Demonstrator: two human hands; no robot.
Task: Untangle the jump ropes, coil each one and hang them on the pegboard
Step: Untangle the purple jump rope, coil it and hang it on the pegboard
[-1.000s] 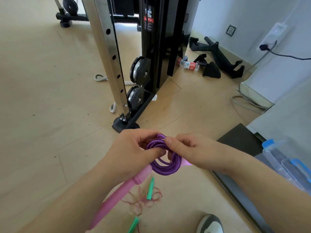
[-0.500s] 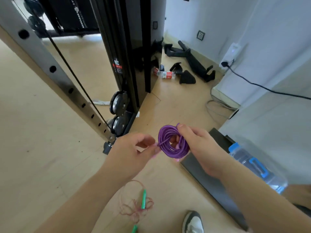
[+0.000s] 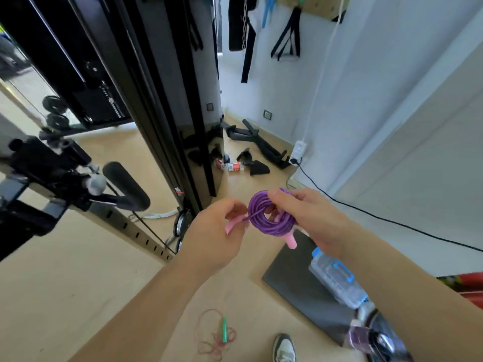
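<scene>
Right hand point(image 3: 311, 218) is holding the purple jump rope point(image 3: 269, 223), wound into a tight round coil, in the air at mid-frame; right grip is clamped on the coil's right side, thumb lying over the top, fingers curling behind. Left hand point(image 3: 217, 231) is pinching a pink handle point(image 3: 232, 223) just left of the coil, where a single purple strand is running across the coil's face toward that handle; left grip is closed on the handle. A second pink handle point(image 3: 290, 241) is sticking out below the coil. A green-handled rope point(image 3: 224, 333) with thin reddish cord is lying in loose loops on the floor point(image 3: 78, 296), near a shoe point(image 3: 285, 348). A dark mat point(image 3: 295, 286) is lying to the right, a clear plastic box point(image 3: 337, 280) with blue latches at its right side. The pegboard point(image 3: 321, 5) is hanging high on the wall, black straps dangling from it, well apart from the coil
</scene>
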